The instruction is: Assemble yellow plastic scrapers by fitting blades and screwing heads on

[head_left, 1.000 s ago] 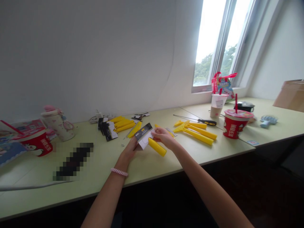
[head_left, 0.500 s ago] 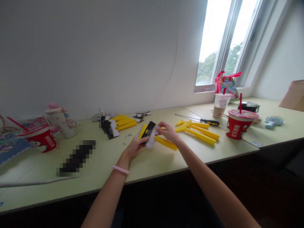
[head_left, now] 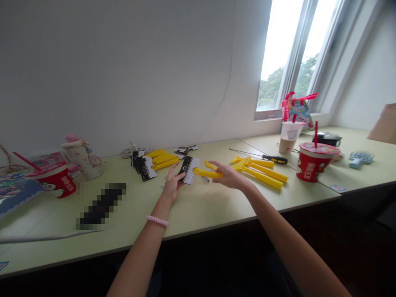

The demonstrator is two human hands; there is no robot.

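Observation:
My left hand (head_left: 173,184) is closed on a black-and-white packaging card (head_left: 187,170), holding it above the tabletop. A yellow plastic scraper (head_left: 210,174) meets the card's right side, where the card has a cutout. My right hand (head_left: 228,176) has its fingers around this scraper; part of it is hidden behind them. Several yellow T-headed scrapers (head_left: 262,175) lie just to the right of that hand. Beyond my left hand, more yellow scrapers (head_left: 163,159) lie in a pile with cards (head_left: 145,169) on them. A tiny metal piece (head_left: 163,187) is beside my left hand.
A screwdriver (head_left: 274,159) lies behind the scrapers. To the right stand a red drink cup (head_left: 312,167) and a clear cup (head_left: 290,136). On the left are a bottle (head_left: 82,159), another red cup (head_left: 60,181) and a blurred-out dark object (head_left: 102,206). Loose cards (head_left: 185,149) lie near the wall.
My right hand has moved slightly right and lower, now gripping the scraper from its right side. The card has shifted left and turned with my left hand.

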